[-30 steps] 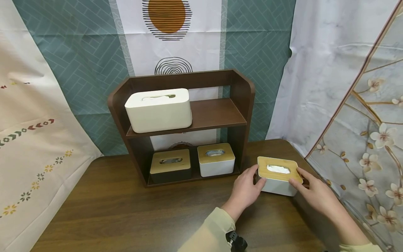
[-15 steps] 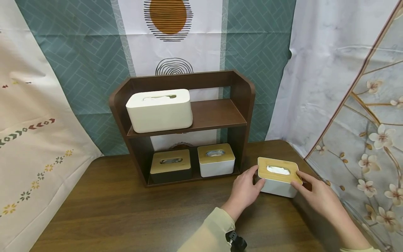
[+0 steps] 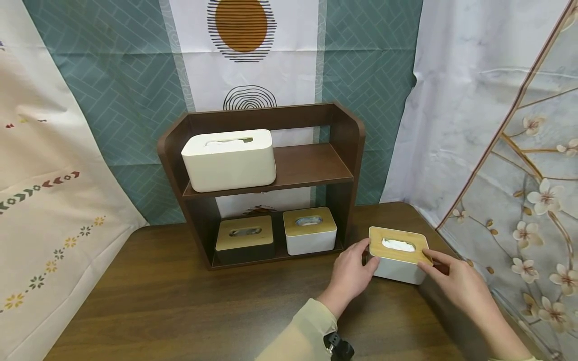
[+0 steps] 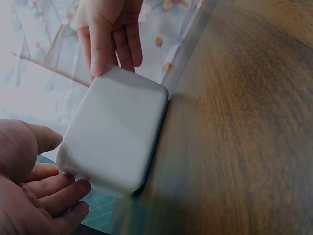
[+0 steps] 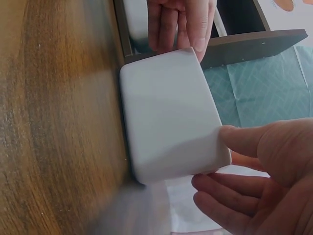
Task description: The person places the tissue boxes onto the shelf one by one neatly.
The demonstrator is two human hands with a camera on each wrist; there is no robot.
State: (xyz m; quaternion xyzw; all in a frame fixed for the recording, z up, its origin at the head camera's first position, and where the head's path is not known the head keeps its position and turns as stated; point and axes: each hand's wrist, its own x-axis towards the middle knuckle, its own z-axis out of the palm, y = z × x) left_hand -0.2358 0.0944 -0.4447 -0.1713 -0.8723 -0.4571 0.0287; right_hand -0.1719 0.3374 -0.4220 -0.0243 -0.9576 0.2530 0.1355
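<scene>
A white tissue box [image 3: 398, 269] with a bamboo lid stands on the right part of the table, white tissue showing in its slot. My left hand [image 3: 353, 271] grips its left end, thumb at the front corner and fingers along the side. At the opposite end my right hand [image 3: 460, 281] holds the right front corner between thumb and fingers. In the left wrist view the box's plain front [image 4: 115, 127] lies between both hands. The right wrist view shows that white front [image 5: 171, 117] too, with a thin dark shadow along its bottom edge.
Left of the box stands a brown two-tier shelf [image 3: 311, 163]. A large cream tissue box [image 3: 230, 165] sits on its upper tier. Below are a black tissue box [image 3: 246, 250] and a smaller white tissue box [image 3: 311, 240], both wood-lidded. A floral curtain [image 3: 519, 200] borders the wooden table [image 3: 203, 311].
Both hands keep their hold on the tissue box, which stays almost in the same place. The whole head view has shifted down very slightly.
</scene>
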